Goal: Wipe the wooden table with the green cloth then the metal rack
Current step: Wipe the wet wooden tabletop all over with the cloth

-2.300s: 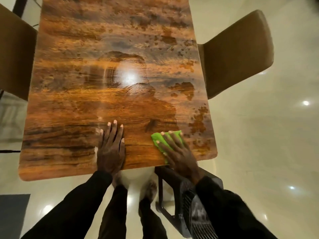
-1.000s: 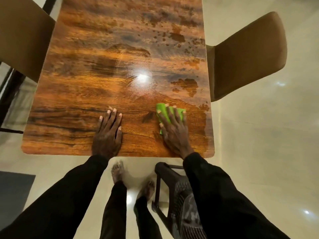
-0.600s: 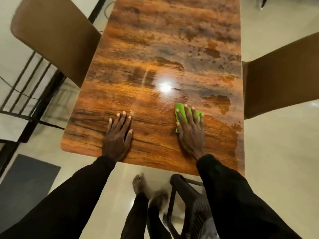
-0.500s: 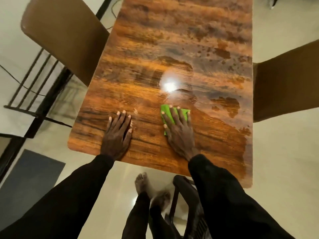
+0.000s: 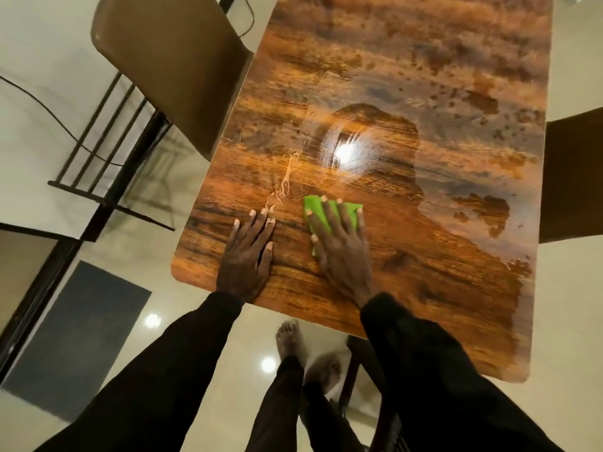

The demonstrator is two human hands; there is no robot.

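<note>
1. Your right hand (image 5: 342, 249) lies flat on the green cloth (image 5: 318, 212), fingers straight and spread, pressing it to the wooden table (image 5: 424, 93) near your edge.
2. The cloth shows ahead and left of those fingers. The hand hides its long axis.
3. Your left hand (image 5: 248, 256) rests flat with fingers straight, just left of the cloth.
4. Blotchy surface lies beyond the right fingertips, so the next stroke likely goes away from you.
</note>
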